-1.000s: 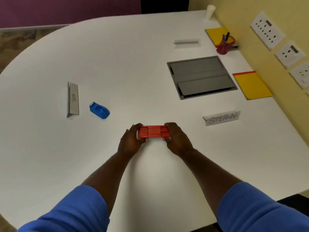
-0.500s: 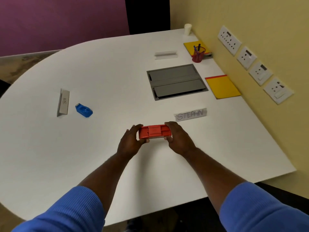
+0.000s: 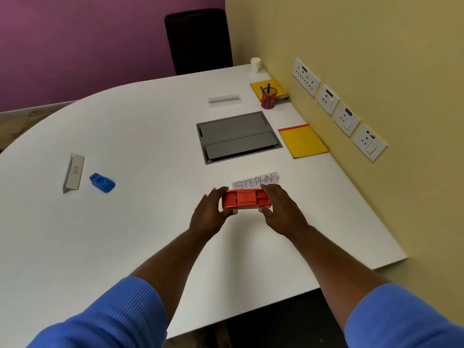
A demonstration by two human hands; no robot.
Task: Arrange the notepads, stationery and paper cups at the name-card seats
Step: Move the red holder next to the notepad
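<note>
The white table (image 3: 125, 247) fills most of the frame, with a grey cable hatch (image 3: 238, 136) set into it right of centre and a yellow notepad (image 3: 302, 141) against the wall at the right. At the frame's centre the left hand (image 3: 209, 217) and right hand (image 3: 281, 212) each grip one end of an orange-red plastic stationery holder (image 3: 246, 199), fingers curled over its far edge and thumbs at its near edge. It sits level between them, just below the "STEPHN" name card (image 3: 254, 180) (whether it touches the table I cannot tell). At mid-left a blue plastic desk item (image 3: 102, 182) lies beside another name card (image 3: 74, 172). Toward the upper right are a red mesh pen cup (image 3: 268, 99) and a paper cup (image 3: 255, 64).
</note>
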